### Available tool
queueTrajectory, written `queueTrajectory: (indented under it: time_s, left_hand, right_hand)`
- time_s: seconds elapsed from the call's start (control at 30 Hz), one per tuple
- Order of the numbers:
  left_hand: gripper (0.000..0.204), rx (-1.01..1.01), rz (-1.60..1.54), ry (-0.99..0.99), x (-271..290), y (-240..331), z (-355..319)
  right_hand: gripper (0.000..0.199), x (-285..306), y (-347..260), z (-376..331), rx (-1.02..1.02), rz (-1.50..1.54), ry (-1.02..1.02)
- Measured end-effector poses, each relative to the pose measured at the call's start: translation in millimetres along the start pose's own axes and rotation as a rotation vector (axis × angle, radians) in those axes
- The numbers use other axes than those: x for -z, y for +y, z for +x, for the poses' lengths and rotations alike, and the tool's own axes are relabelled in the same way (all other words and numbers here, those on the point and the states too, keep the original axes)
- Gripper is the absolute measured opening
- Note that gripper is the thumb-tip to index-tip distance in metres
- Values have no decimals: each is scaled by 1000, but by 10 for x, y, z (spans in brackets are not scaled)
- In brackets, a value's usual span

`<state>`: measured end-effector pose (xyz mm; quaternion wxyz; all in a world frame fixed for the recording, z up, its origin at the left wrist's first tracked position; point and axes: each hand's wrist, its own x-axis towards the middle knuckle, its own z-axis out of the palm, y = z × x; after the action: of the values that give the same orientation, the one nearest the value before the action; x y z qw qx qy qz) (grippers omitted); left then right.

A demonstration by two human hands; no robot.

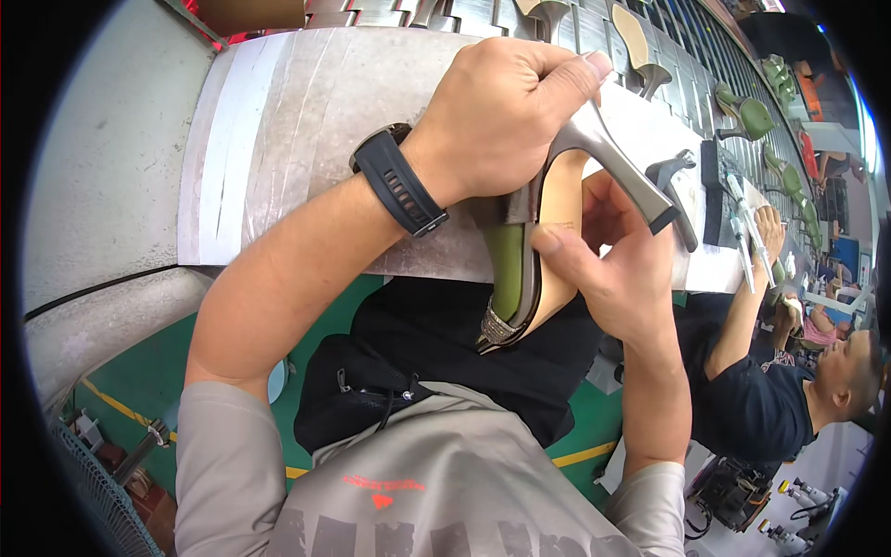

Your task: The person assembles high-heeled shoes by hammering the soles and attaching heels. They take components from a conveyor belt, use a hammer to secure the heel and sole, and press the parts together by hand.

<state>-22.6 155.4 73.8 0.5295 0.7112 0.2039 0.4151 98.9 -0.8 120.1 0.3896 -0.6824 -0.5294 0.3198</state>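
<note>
Over the bench's near edge I hold a high-heeled shoe [561, 192], tilted with its pale beige sole turned up and to the right. It has a grey metallic heel, a green form inside, and a glittery band at the toe, which points down toward me. My left hand [506, 116], with a black watch on the wrist, is closed round the heel end, its thumb near the base of the heel. My right hand [626, 269] is closed on the middle of the shoe, thumb on the sole's edge and fingers partly hidden behind it.
A dark metal tool [685, 209] lies right of the heel on the pale bench [306, 121]. Slim bottles or pens [745, 227] are beyond it. Behind, a slatted conveyor [691, 46] carries several heeled shoes. A co-worker [770, 390] sits at the right, one hand on the bench.
</note>
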Motion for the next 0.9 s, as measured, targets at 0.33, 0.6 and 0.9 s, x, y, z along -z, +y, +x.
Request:
queueTrajectory:
  time_s: [0.33, 0.6, 0.9]
  left_hand:
    - [40, 48, 21, -42, 3, 101, 12]
    - [57, 36, 133, 23, 413, 177, -268]
    - [72, -285, 585, -177, 269, 456, -1156]
  right_hand:
    - [51, 1, -64, 9, -88, 94, -34]
    - [56, 178, 44, 167, 194, -127, 34]
    - [78, 273, 235, -138, 475, -512, 86]
